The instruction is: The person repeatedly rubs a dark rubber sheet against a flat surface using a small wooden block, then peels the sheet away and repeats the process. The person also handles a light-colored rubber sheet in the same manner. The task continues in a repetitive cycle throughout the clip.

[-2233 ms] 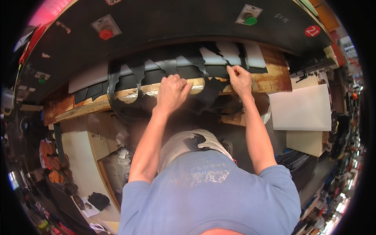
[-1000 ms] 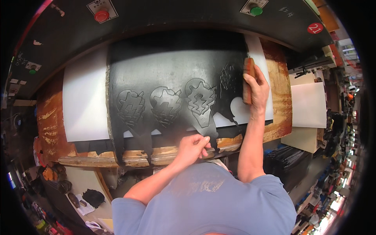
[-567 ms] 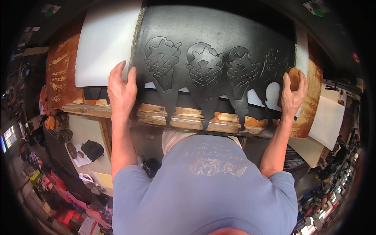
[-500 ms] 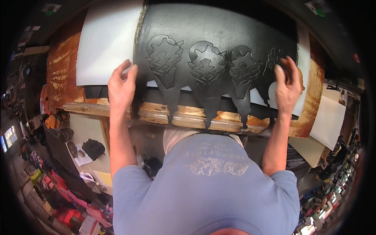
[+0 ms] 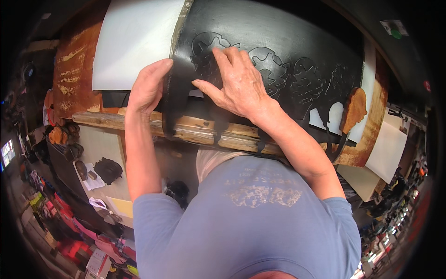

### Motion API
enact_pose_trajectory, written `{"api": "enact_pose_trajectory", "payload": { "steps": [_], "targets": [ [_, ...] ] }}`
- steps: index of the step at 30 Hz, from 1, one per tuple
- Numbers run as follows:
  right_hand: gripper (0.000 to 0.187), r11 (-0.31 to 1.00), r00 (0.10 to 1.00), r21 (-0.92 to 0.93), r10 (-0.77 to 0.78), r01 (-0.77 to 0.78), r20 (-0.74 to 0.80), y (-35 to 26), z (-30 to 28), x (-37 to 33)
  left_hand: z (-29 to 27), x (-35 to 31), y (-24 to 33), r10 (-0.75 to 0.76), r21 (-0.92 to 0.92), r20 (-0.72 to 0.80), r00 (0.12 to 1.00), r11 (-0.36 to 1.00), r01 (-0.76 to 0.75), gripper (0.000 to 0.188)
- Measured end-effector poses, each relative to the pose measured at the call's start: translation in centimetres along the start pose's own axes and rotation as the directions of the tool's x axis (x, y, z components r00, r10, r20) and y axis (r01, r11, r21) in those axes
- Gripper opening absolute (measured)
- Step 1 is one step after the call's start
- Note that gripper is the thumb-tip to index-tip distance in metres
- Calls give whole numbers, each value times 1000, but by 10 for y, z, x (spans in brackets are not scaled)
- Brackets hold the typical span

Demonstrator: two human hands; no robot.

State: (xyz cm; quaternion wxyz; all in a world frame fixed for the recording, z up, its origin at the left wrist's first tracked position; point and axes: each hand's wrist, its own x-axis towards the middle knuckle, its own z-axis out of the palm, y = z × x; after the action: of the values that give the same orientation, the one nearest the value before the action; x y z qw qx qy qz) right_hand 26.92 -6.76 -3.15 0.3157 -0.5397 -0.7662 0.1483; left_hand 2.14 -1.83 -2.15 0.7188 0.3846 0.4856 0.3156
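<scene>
A large black sheet (image 5: 278,42) with several cut outline shapes lies over a white board (image 5: 134,42) on a worn wooden bench (image 5: 204,132). My left hand (image 5: 148,88) grips the sheet's left front edge, thumb on top and fingers curled under it. My right hand (image 5: 234,83) has crossed over to the left and rests flat on the sheet, fingers spread over the leftmost cut shape. A brown wooden block (image 5: 354,109) stands on the sheet's right front corner.
A dark machine housing with a green button (image 5: 395,33) arches above the bench. White boards (image 5: 388,151) lie to the right. Below left, a low table (image 5: 100,153) carries dark pieces (image 5: 108,169), and colourful stock fills the floor.
My right hand left the sheet's right edge and swung across to the leftmost cut shape. The left hand keeps its hold on the left edge. The view shifted left.
</scene>
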Motion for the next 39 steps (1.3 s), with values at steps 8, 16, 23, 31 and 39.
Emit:
{"api": "enact_pose_trajectory", "payload": {
  "steps": [8,16,23,31,39],
  "targets": [
    [87,998,998,-19,66,-66,10,4,5,11,20,15,-11,95,-175,121,988,982,-73,39],
    [33,943,978,286,198,-173,-62,16,3,6,45,13,0,72,-13,114,991,997,-71,45],
    [22,360,814,827,550,-432,186,46,-22,-8,85,-26,-3,656,425,-391,646,751,-506,34],
    [21,408,843,844,529,-348,92,64,-85,-17,119,-19,-27,-14,68,-117,993,997,22,56],
    [18,318,734,899,679,-300,5,109,-136,-16,94,1,-30,-182,-117,-6,983,977,180,53]
  ]
}}
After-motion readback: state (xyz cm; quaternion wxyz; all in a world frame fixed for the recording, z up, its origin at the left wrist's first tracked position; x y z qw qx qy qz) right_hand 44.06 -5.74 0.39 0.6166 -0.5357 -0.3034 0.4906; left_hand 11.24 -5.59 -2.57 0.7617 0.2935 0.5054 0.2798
